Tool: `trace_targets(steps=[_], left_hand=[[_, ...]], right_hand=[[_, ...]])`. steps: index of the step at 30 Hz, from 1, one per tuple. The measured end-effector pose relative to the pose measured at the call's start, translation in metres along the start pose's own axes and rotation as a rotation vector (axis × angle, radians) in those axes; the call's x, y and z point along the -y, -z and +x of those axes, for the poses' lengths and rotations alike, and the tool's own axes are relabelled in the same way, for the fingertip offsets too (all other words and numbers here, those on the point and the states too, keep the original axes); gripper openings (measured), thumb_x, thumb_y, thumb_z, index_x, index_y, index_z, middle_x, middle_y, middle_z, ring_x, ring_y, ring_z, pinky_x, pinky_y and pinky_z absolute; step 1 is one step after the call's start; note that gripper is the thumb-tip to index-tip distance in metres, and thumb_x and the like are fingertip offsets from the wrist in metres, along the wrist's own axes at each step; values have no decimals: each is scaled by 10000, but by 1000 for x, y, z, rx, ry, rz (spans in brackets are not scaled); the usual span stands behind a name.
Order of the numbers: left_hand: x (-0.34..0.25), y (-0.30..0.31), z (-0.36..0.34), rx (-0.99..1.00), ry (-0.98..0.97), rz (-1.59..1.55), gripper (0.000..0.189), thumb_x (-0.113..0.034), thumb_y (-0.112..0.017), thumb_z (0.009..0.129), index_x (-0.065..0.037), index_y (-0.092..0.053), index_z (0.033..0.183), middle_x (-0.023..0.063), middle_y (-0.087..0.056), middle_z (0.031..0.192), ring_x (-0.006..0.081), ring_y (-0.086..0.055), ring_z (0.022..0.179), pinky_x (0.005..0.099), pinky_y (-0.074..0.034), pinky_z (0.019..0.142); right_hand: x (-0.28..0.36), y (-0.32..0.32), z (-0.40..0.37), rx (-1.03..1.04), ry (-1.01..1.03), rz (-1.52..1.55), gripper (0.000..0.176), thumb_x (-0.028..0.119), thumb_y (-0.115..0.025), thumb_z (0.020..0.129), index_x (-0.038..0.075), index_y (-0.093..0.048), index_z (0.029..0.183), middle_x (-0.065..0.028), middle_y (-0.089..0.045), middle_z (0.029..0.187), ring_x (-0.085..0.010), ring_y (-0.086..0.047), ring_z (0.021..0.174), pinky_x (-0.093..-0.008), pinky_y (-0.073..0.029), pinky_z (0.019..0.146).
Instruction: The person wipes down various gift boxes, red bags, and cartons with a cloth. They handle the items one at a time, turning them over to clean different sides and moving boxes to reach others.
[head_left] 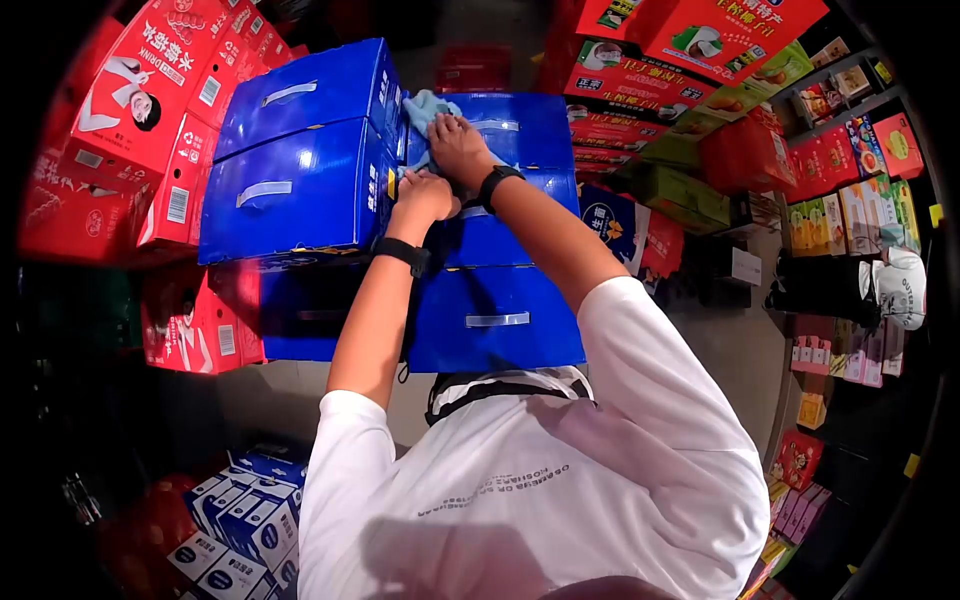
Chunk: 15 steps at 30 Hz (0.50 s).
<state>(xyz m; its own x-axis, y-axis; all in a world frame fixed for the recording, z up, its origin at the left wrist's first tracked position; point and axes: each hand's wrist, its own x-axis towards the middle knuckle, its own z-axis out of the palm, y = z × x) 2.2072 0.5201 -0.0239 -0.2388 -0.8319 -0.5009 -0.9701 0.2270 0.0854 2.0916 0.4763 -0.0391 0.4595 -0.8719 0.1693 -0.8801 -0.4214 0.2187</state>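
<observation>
A light blue cloth [428,108] lies bunched on the blue boxes beside a taller blue stack. My right hand [459,150] presses on the cloth, its fingers bent over it. Lower and to the left, my left hand [428,195] is closed on the cloth's near part, close to the side of the tall stack. The upper blue box [300,185] on the left has a clear plastic handle. Another blue box [500,320] with a handle lies nearer to my body.
Red boxes [130,100] are piled on the left, and more red boxes [640,85] at the upper right. White and blue cartons [245,520] stand low at the left. A person [900,285] is near the shelves on the right.
</observation>
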Motion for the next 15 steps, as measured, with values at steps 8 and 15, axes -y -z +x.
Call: trace_targets(steps=[8, 15], left_hand=[[-51, 3, 8, -113, -74, -165, 918, -545, -466, 945, 162, -232, 1482, 461, -218, 1495, 559, -194, 1444, 506, -142, 1214], [-104, -7, -23, -165, -290, -207, 709, -401, -484, 993, 91, -326, 1479, 365, -247, 1543, 428, -176, 1494, 479, -166, 1224]], right_hand=[[-65, 9, -25, 332, -268, -191, 527, 261, -522, 976, -29, -497, 1416, -223, -447, 1506, -389, -449, 1373, -535, -365, 1102], [-122, 6, -79, 475, -236, -187, 343, 243, -606, 921, 104, -689, 1223, -129, -673, 1258, -298, -653, 1141, -554, -486, 899]])
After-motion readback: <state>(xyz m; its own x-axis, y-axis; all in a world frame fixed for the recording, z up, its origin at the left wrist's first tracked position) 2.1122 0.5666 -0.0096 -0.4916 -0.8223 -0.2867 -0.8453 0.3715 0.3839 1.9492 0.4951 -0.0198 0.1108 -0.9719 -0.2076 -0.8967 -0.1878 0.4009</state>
